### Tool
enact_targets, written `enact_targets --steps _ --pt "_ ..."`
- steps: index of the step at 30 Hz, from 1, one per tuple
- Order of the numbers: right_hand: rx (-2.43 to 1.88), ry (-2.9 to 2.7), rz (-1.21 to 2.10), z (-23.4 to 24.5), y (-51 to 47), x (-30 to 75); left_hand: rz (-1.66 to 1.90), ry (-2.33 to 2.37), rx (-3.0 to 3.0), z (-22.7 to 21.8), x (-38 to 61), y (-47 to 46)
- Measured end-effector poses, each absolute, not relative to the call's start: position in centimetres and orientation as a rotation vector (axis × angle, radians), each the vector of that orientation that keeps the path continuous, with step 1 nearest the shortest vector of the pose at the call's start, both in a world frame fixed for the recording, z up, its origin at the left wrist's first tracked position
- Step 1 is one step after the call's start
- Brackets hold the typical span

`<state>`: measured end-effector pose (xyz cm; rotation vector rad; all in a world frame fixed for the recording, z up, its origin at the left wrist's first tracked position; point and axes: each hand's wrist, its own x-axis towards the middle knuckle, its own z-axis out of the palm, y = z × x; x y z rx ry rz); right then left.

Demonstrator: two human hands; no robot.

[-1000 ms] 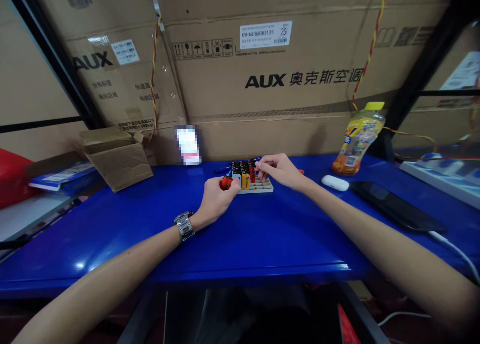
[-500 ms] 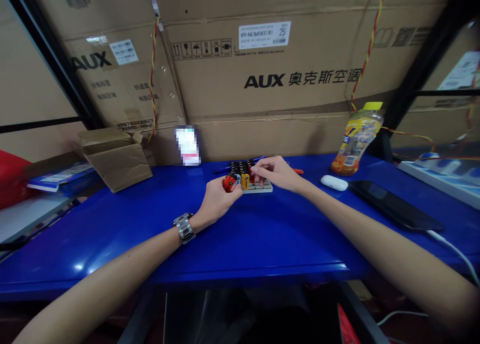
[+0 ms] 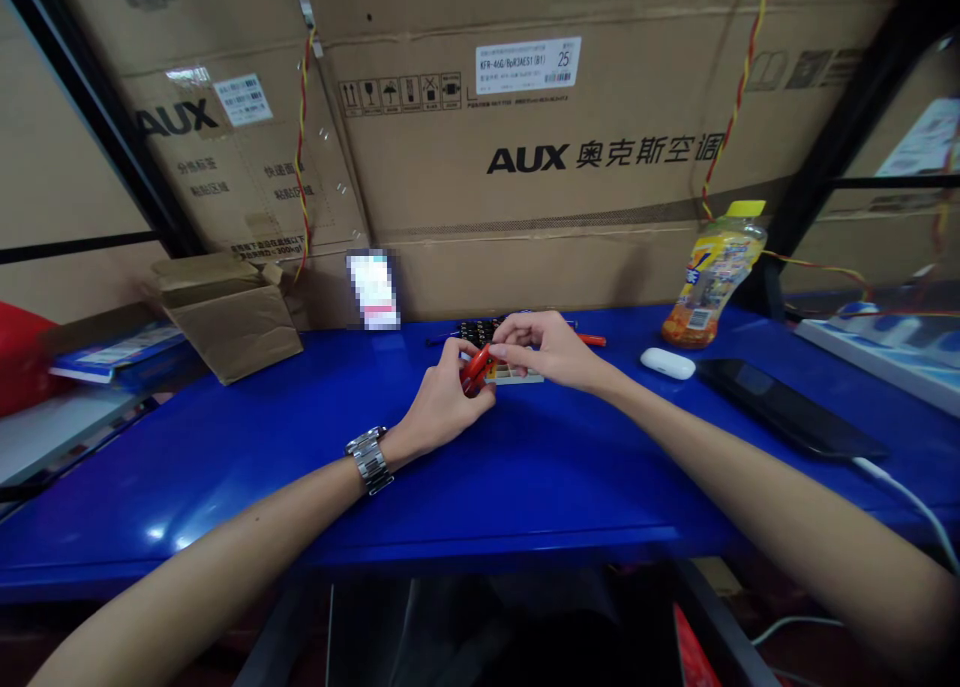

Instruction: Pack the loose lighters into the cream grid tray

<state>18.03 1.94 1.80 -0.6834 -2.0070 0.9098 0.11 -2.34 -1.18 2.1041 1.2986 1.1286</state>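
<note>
Right hand (image 3: 551, 350) joined left hand (image 3: 441, 412); lighter (image 3: 475, 367) between fingertips (image 3: 499, 350).

Head cam, fwd & down, close on left hand (image 3: 441, 409) & right hand (image 3: 546, 347) over blue table (image 3: 247, 437).

The blue table (image 3: 525, 487) bears a cardboard box (image 3: 232, 312) at left, a small tray (image 3: 516, 375) at centre, and rightward a bottle (image 3: 712, 277), a white case (image 3: 667, 363), perhaps for earbuds, and a phone (image 3: 787, 407).

A silver metal link watch (image 3: 369, 459) circles the wrist just behind the left grip (image 3: 442, 407), its polished segments catching the light; its face seems turned away. Behind the right grip (image 3: 544, 347), wrist and forearm are bare, as is the left arm past the watch.
</note>
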Motion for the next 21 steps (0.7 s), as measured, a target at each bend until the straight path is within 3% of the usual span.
enact_targets --steps 7,21 --pt "-0.694 -1.759 0.735 2.2 4.7 21.8 1.250 1.251 1.956 -1.9 -0.3 -1.4" --pt "-0.877 -2.056 0.643 -0.2 5.2 20.5 1.232 1.238 2.041 -2.2 -0.5 -1.1"
